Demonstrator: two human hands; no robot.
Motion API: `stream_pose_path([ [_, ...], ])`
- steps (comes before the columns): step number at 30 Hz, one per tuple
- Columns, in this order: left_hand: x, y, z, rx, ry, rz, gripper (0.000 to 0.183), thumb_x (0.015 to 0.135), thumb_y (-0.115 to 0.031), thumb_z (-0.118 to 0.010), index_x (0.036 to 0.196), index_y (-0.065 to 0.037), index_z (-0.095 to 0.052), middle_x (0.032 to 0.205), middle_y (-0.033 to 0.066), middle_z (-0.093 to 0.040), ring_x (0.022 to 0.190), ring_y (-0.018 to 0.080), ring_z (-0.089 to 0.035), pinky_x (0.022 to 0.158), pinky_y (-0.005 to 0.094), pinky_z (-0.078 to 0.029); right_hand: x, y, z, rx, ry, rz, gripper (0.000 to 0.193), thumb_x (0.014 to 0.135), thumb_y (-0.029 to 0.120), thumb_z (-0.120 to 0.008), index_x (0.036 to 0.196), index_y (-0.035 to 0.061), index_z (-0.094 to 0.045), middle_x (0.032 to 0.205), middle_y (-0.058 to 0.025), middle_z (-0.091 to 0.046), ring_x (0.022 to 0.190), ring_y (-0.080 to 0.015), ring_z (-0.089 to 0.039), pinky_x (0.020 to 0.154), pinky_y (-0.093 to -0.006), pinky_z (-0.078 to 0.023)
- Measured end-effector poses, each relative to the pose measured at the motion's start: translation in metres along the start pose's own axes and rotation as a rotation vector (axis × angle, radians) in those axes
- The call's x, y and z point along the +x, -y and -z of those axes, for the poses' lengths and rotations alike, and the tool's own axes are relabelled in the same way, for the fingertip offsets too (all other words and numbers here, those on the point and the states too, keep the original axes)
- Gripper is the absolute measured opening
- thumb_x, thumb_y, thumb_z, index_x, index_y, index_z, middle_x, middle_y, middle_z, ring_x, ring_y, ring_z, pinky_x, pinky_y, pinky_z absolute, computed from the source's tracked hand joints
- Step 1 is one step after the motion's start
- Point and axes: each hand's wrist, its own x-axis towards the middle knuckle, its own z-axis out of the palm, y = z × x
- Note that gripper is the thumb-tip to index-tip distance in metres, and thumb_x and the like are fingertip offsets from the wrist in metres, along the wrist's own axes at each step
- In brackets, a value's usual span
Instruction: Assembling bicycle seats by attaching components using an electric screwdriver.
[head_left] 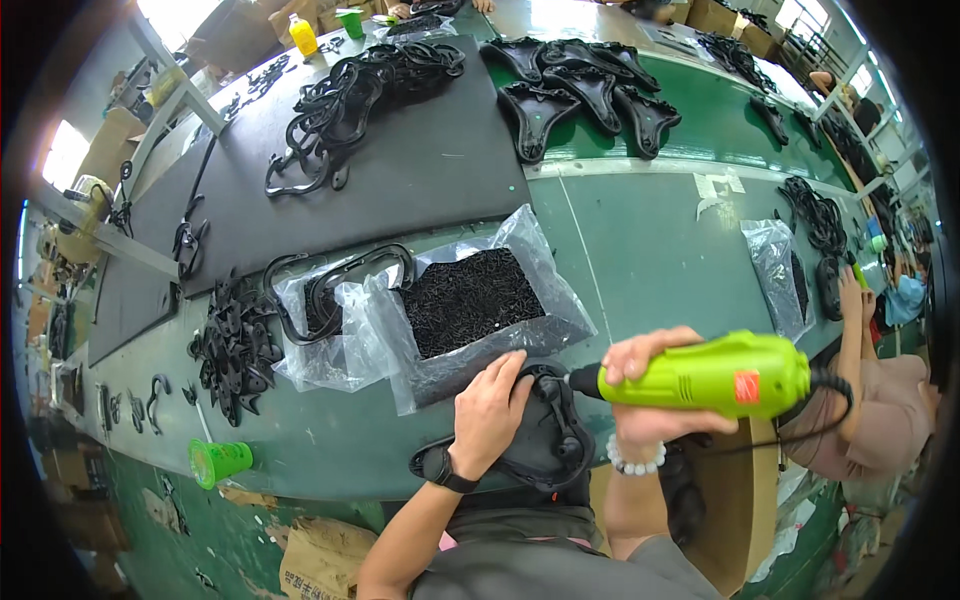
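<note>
A black bicycle saddle (548, 455) lies underside up at the table's near edge, in front of my body. My left hand (487, 410) grips it at its left side, fingertips by the upper end and thumb toward the middle. In my right hand (645, 385) is a green electric screwdriver (710, 375), held level with its tip pointing left at the saddle's upper end. Whether a screw sits at the tip is too small to tell. Just beyond the saddle, an open clear plastic bag (560, 318) holds a heap of small black screws (470, 300).
Black looped frames (345, 110) pile on a dark mat (440, 150). Several saddle shells (575, 85) lie far right of it. Small black parts (235, 345) and a green cup (220, 460) are at left. A cardboard box (745, 500) stands below right; a co-worker (885, 400) sits at right.
</note>
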Motion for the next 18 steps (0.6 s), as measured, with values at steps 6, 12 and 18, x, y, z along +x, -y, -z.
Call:
stream_pose_path([
  [6,-0.006,0.005,-0.008,-0.007,-0.014,0.026,0.028,0.085,-0.008,-0.066,0.111,-0.001,-0.058,0.104,0.0147,-0.068,0.09,0.0302,-0.067,0.076,0.0365,-0.055,0.012,-0.023,0.009,0.026,-0.174,-0.149,0.108,0.062,0.097,-0.03,0.117,0.006,-0.047,0.071,-0.0086,-0.055,0.057,-0.0207,-0.052,0.057,-0.0338,-0.045],
  [12,-0.004,0.005,-0.009,-0.071,-0.018,0.049,0.029,0.087,-0.007,-0.065,0.114,0.0,-0.058,0.102,0.0179,-0.067,0.089,0.0344,-0.067,0.077,0.039,-0.054,0.024,-0.03,0.021,0.111,-0.199,-0.296,0.108,0.06,0.096,-0.037,0.117,0.0049,-0.047,0.078,-0.0087,-0.057,0.062,-0.0211,-0.055,0.058,-0.0347,-0.048],
  [18,-0.003,0.006,-0.009,-0.035,0.005,0.05,0.029,0.086,-0.007,-0.066,0.112,0.001,-0.057,0.104,0.017,-0.068,0.092,0.0314,-0.067,0.079,0.038,-0.055,0.037,-0.033,0.023,0.064,-0.235,-0.328,0.101,0.067,0.094,-0.031,0.112,0.0058,-0.048,0.072,-0.0081,-0.054,0.059,-0.0214,-0.054,0.057,-0.0346,-0.047],
])
